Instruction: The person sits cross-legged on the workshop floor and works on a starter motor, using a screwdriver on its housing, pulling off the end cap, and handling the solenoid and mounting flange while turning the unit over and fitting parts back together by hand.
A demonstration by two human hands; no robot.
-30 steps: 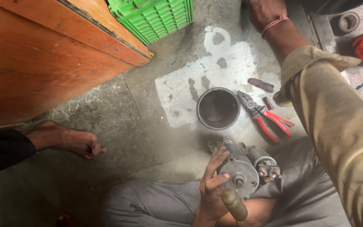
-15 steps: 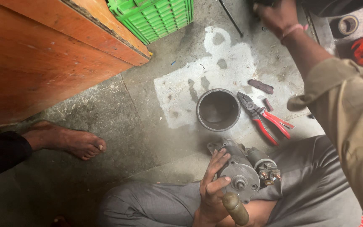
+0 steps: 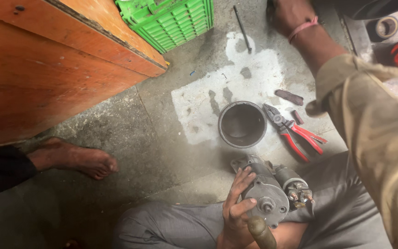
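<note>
Starter motor (image 3: 266,196) stays clamped in left grip (image 3: 236,210) (right hand (image 3: 289,16), closure unclear, reached farther).

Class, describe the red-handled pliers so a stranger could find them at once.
Start at the pale patch on the concrete floor. Just right of the open dark metal cylinder standing there lie the pliers, jaws pointing toward the cylinder. Their red handles set them apart from the small dark pieces nearby.

No packages, labels, signs, screens.

khaki long sleeve, pink wrist band, grey trousers, bare hands
</note>
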